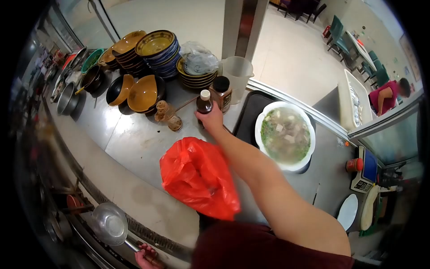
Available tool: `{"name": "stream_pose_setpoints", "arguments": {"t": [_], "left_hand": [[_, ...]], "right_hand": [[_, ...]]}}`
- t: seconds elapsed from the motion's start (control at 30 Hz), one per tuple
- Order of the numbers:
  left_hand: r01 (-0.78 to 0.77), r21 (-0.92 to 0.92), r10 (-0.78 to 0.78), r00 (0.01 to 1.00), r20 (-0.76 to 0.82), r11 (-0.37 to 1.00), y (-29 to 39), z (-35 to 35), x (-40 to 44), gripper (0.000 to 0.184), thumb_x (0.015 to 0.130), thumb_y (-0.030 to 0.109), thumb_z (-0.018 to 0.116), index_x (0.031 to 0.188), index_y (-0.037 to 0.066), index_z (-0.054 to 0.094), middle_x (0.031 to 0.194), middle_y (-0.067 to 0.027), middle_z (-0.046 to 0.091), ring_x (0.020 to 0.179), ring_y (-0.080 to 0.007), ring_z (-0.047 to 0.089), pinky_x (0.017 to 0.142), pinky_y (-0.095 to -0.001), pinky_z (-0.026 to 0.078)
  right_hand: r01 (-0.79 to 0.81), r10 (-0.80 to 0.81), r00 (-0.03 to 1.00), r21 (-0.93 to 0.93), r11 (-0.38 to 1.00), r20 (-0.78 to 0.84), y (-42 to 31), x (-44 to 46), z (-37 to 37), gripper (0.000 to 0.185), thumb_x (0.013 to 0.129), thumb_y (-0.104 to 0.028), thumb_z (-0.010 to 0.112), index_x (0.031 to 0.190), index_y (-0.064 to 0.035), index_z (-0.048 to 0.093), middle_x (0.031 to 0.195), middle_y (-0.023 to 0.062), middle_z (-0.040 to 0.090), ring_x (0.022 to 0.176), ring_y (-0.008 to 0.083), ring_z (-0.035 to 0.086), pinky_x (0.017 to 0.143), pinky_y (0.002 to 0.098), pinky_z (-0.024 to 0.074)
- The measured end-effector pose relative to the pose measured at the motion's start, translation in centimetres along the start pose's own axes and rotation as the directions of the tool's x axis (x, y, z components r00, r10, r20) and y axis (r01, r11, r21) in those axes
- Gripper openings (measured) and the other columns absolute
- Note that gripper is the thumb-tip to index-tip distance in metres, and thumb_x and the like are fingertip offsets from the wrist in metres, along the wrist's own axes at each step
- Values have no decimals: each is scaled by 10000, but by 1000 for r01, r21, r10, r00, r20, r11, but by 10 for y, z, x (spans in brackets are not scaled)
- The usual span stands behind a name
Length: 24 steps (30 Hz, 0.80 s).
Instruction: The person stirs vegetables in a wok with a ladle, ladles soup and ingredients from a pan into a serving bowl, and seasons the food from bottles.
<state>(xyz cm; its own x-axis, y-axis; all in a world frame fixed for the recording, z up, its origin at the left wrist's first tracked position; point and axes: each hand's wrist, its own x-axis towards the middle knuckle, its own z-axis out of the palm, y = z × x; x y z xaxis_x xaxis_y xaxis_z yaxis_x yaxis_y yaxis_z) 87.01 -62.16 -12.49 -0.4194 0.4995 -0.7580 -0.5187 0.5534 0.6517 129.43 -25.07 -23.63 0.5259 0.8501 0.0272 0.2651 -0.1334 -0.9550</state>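
Note:
My right hand (pixel 210 119) reaches across the counter, its fingers wrapped round a dark bottle (pixel 204 106) with a pale cap. Low at the left, my left hand (pixel 148 257) grips the handle of a metal ladle (pixel 109 224), whose round bowl hangs near the stove edge. A lidded jar (pixel 224 92) stands close behind the bottle. To its left is a brown-stained shaker bottle (pixel 168 117). Under my right forearm lies a crumpled red plastic bag (pixel 195 175). Right of the arm, a white scalloped bowl (pixel 311 134) holds steaming soup with pale cubes and chopped greens.
The soup bowl sits on a black tray (pixel 245 117). Stacked bowls (pixel 156 56) and plates (pixel 195 80) line the back, beside a clear plastic jug (pixel 242 71). A scale (pixel 365 168) and white plate (pixel 348 210) are at right. Beyond the window is another person (pixel 387 96).

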Motion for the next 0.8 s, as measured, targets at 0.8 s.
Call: {"name": "stream_pose_setpoints", "arguments": {"t": [0.8], "left_hand": [[-249,-66,256,905,339,966,11,53,44,164,727,135,546,879,86,513,863,-42,573,728,-153,550,620,-257,472]], "right_hand": [[671,215,737,-731,-124,641,1,-61,-388,117,752,-182,604,781,-90,670,771,87,674,717,262,664,631,401,485]]}}
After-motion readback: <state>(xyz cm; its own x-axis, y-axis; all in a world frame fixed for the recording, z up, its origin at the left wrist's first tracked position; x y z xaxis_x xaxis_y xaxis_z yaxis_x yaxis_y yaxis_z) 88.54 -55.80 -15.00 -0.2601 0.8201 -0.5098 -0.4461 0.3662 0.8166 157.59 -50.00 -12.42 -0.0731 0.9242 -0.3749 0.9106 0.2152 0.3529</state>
